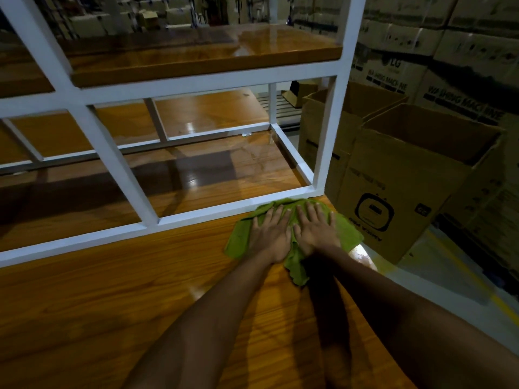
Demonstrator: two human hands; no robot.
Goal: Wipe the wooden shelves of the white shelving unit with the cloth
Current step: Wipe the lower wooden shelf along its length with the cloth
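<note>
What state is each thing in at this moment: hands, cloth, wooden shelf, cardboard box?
Green cloth: spread on the wooden board beside the white frame's corner, under both hands.
Left hand: open, fingers straight, flat on the cloth.
Right hand: open, fingers straight, flat on the cloth.
Glossy wooden shelf board: shiny, reflecting light.
Nearest brown cardboard box: top open, print upside down.

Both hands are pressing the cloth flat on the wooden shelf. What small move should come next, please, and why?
Probably slide the cloth left along the white frame. The left hand and right hand press it flat at the far right corner of the shelf, and most of the wood lies to the left of it.
</note>
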